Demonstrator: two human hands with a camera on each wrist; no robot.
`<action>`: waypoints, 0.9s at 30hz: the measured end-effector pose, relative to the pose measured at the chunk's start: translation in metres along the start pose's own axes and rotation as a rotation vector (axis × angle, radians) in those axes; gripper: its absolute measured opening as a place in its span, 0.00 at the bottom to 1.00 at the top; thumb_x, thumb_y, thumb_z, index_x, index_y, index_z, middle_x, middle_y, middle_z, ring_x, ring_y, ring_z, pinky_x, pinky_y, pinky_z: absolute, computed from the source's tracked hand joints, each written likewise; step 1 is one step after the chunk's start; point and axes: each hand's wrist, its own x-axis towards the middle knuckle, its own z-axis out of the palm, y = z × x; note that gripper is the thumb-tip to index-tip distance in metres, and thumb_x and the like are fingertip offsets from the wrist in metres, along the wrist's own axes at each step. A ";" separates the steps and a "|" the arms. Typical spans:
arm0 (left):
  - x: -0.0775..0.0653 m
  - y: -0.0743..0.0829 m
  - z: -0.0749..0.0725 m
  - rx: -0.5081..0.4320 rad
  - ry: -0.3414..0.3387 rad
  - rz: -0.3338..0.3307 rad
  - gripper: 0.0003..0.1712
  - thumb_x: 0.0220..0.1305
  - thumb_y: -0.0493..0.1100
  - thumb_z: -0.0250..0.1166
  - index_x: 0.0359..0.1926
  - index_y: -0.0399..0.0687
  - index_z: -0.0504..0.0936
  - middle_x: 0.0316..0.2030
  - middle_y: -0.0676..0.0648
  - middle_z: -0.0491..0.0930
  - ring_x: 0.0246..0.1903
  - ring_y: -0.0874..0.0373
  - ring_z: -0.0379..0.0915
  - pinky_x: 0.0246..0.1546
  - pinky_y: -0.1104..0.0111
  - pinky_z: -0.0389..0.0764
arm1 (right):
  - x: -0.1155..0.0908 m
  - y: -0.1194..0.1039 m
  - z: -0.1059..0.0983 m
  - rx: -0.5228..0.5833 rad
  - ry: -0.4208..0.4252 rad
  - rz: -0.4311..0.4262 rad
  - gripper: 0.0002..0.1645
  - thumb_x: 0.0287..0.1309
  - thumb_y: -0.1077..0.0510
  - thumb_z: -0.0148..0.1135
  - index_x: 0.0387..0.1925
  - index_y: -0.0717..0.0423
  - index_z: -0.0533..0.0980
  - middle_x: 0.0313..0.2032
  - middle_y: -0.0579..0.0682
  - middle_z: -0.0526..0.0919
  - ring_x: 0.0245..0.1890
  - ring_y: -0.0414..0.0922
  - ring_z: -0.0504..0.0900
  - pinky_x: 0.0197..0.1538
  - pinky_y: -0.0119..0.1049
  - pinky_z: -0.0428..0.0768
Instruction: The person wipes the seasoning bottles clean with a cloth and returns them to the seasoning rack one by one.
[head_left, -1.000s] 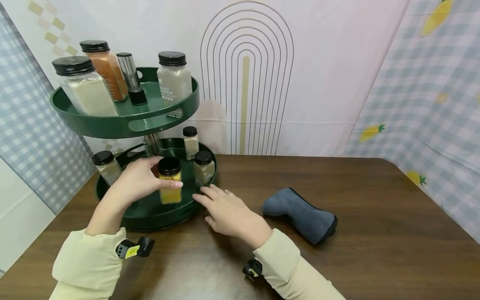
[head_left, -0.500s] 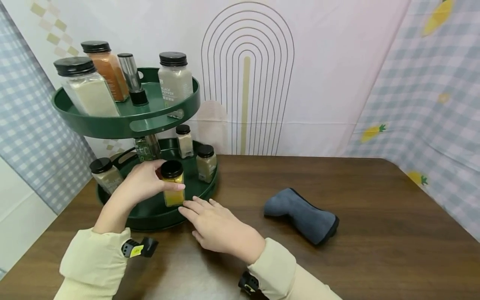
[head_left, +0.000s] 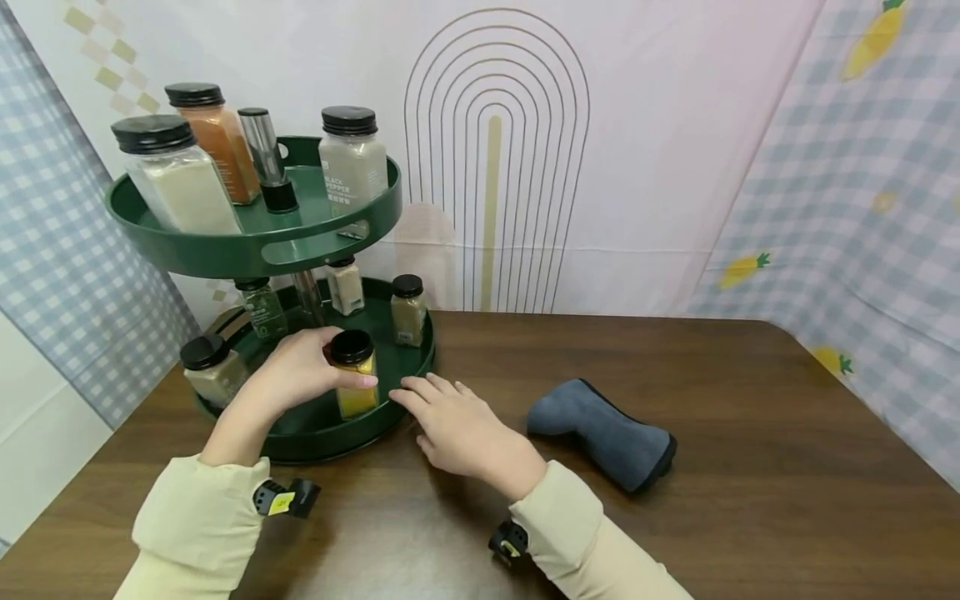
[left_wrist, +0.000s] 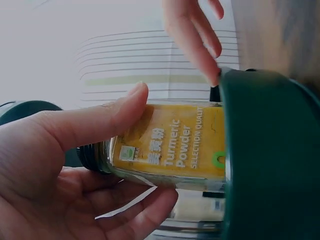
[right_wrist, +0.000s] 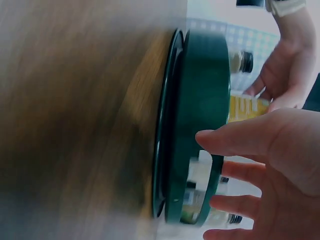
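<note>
My left hand (head_left: 296, 375) holds a glass jar of turmeric powder (left_wrist: 185, 142) between thumb and fingers. The yellow jar has a black lid and stands upright inside the lower green tray (head_left: 337, 446) of a two-tier turntable. My right hand (head_left: 468, 429) is at that tray's front right rim with fingers spread and mostly straight. In the right wrist view its fingertips (right_wrist: 207, 140) overlap the tray's outer wall beside the handle slot. Around the turmeric on the lower tray are a wide jar (head_left: 217, 375), a green-labelled jar (head_left: 264, 312) and small jars (head_left: 347, 289) behind.
The upper tray (head_left: 225, 257) hangs over the lower one, carrying a black pepper jar (head_left: 352, 171), an orange spice jar (head_left: 221, 154), a pale powder jar (head_left: 187, 196) and a silver-black cylinder (head_left: 266, 158). A blue-grey fabric cover (head_left: 600, 433) lies right on the wooden table (head_left: 750, 417).
The lower tray has turned: its back jars slid left, the right jar went backward, and the green-labelled jar came into view. My right hand went left, then back right. My left hand shifted slightly right.
</note>
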 end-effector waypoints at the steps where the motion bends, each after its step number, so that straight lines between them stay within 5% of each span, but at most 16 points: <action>1: 0.001 0.000 0.002 -0.007 -0.001 0.003 0.36 0.48 0.58 0.71 0.50 0.36 0.75 0.43 0.38 0.80 0.43 0.43 0.75 0.43 0.52 0.76 | 0.000 0.003 0.000 0.017 0.000 0.009 0.36 0.61 0.53 0.58 0.68 0.44 0.56 0.69 0.44 0.57 0.69 0.49 0.58 0.64 0.49 0.65; 12: 0.006 0.000 0.022 -0.040 0.023 0.004 0.34 0.49 0.54 0.71 0.49 0.34 0.74 0.42 0.37 0.80 0.42 0.44 0.75 0.42 0.53 0.76 | 0.003 0.018 0.003 0.094 -0.008 0.045 0.36 0.61 0.56 0.58 0.68 0.41 0.56 0.70 0.41 0.53 0.68 0.49 0.58 0.62 0.49 0.67; 22: 0.005 0.005 0.024 -0.074 -0.012 0.015 0.30 0.54 0.52 0.68 0.50 0.34 0.73 0.41 0.38 0.79 0.39 0.48 0.75 0.37 0.58 0.77 | 0.004 0.027 0.007 0.145 -0.013 0.086 0.37 0.61 0.57 0.58 0.68 0.40 0.54 0.71 0.39 0.50 0.69 0.51 0.56 0.64 0.52 0.65; 27: 0.000 0.017 0.022 0.010 0.034 0.000 0.41 0.58 0.49 0.65 0.65 0.33 0.59 0.57 0.30 0.68 0.54 0.35 0.67 0.51 0.47 0.72 | 0.005 0.032 0.006 0.180 -0.028 0.080 0.39 0.62 0.58 0.56 0.70 0.41 0.52 0.72 0.39 0.47 0.71 0.50 0.51 0.65 0.54 0.62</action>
